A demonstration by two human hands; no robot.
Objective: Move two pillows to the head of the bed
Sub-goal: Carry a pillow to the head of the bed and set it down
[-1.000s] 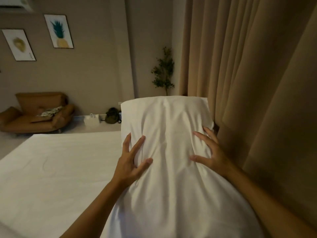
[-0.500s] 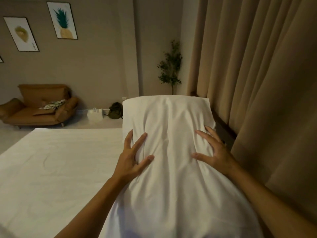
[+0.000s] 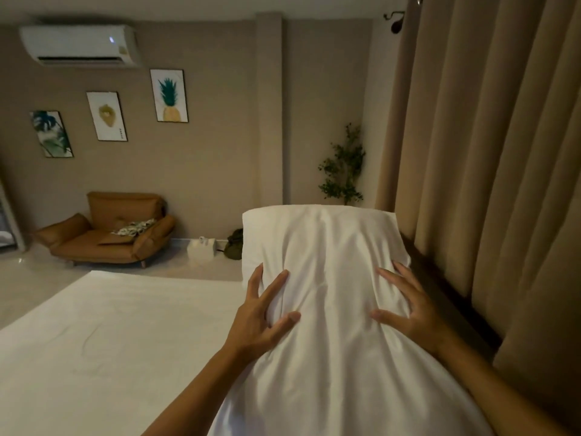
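Observation:
A long white pillow (image 3: pixel 327 247) lies along the right side of the bed (image 3: pixel 110 335), next to the dark headboard (image 3: pixel 440 297). My left hand (image 3: pixel 261 313) grips its left flank with spread fingers that dig into the cloth. My right hand (image 3: pixel 408 306) grips its right flank the same way. The cloth is bunched between both hands. I see only this one pillow.
Beige curtains (image 3: pixel 490 158) hang close behind the headboard on the right. Across the floor stand a brown armchair (image 3: pixel 107 234), a white box (image 3: pixel 201 247), a dark bag (image 3: pixel 234 245) and a potted plant (image 3: pixel 342 168). An air conditioner (image 3: pixel 78 45) and pictures are on the wall.
The view has tilted upward, showing more of the wall. Both hands stay clamped on the pillow in about the same spots.

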